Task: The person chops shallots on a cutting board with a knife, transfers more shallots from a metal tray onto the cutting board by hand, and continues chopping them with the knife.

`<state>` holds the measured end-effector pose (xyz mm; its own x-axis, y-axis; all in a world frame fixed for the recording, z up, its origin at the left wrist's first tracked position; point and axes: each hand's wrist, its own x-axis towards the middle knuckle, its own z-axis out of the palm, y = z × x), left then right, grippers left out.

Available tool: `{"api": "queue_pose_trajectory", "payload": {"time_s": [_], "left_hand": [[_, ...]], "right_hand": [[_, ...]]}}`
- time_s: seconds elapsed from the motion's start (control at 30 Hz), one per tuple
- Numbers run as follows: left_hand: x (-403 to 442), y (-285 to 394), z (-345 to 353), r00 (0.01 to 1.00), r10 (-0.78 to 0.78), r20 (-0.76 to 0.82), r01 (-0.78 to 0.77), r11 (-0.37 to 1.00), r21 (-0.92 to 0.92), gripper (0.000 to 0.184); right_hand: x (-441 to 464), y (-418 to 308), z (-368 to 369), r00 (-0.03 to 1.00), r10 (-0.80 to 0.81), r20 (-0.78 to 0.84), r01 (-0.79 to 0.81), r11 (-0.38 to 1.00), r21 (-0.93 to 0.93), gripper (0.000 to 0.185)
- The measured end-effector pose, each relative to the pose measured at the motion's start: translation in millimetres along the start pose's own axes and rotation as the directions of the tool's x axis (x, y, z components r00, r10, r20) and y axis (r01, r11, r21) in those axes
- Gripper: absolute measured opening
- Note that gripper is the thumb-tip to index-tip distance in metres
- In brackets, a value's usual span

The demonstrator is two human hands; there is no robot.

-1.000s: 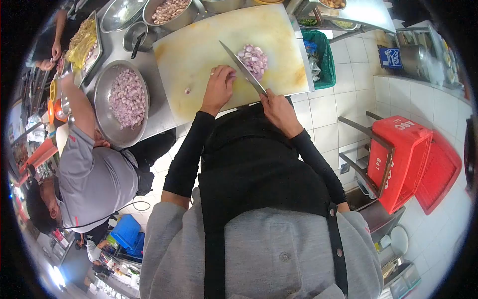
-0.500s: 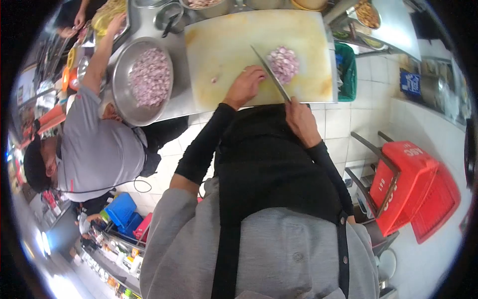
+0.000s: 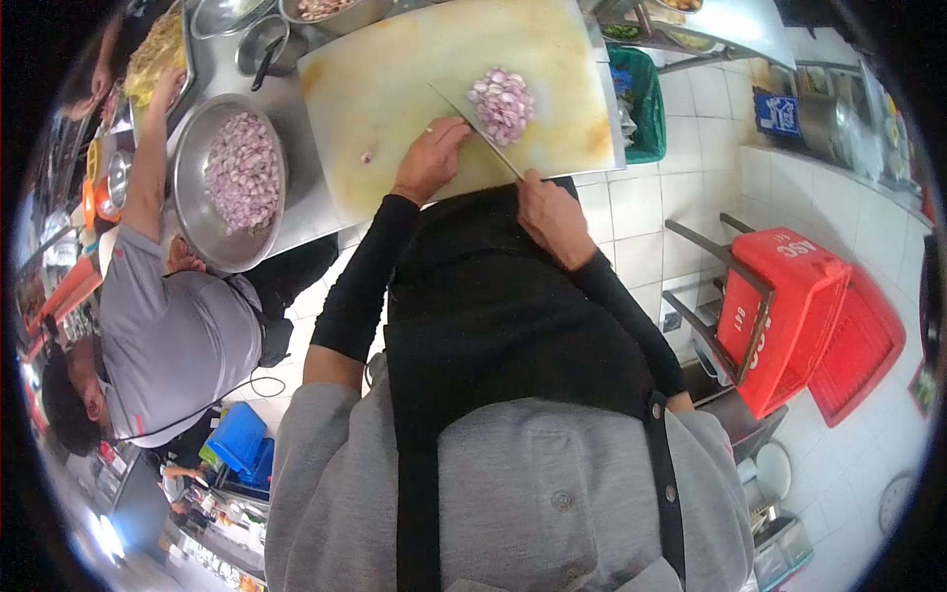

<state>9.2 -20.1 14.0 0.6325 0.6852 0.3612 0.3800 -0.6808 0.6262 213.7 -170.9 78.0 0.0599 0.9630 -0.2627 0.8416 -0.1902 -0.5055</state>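
Red bin [image 3: 784, 321] reads "ASC", "841"; right hand [image 3: 553, 219] grips knife [image 3: 495, 151] (left hand [image 3: 430, 162], contents unclear).

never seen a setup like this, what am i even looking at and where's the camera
There's no machine: one person works with two bare hands, and all the pictures come from a camera on that person's head, looking forward and down. The right hand grips a knife over a cutting board. The left hand is close beside the knife; whether it holds anything is hard to tell. A pile of purplish pieces and one stray bit lie on the board.
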Motion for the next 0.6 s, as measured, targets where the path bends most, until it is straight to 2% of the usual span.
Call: {"api": "queue_pose_trajectory", "payload": {"time_s": [0.07,0.17,0.27,0.37,0.47,0.57,0.6], "left_hand": [[-0.5,-2.9,2.7,1.0,0.011,-0.017,-0.011,1.0,0.011,0.031],[-2.8,-2.5,0.6,0.998,-0.05,0.048,0.049,0.999,0.013,0.028],[0.6,2.0,-1.4,0.999,-0.035,0.023,0.034,0.999,0.004,0.028],[-2.0,-2.3,1.7,1.0,-0.013,0.002,0.013,0.999,0.04,0.027],[-1.3,2.8,-0.4,0.999,-0.04,0.008,0.039,0.998,0.041,0.027],[-2.0,-1.6,3.0,1.0,0.0,-0.014,0.001,0.999,0.05,0.027],[-2.2,-2.7,3.4,1.0,-0.014,-0.004,0.014,0.999,0.045,0.027]], "right_hand": [[2.5,0.8,1.8,0.998,-0.057,-0.017,0.057,0.998,0.013,0.021],[-3.3,-16.1,-28.2,0.999,-0.006,0.038,0.006,1.0,0.002,0.021],[0.6,-2.4,-3.2,1.0,-0.03,-0.003,0.031,0.998,0.05,0.021],[1.4,-11.2,-13.3,0.999,-0.041,-0.008,0.041,0.999,-0.006,0.021],[0.1,-9.0,-11.3,0.998,0.009,0.06,-0.009,1.0,0.001,0.022],[5.9,-0.8,4.1,0.993,-0.098,-0.068,0.098,0.995,-0.004,0.022],[3.8,-8.6,-8.9,0.997,-0.075,-0.029,0.074,0.997,-0.007,0.022]]}}
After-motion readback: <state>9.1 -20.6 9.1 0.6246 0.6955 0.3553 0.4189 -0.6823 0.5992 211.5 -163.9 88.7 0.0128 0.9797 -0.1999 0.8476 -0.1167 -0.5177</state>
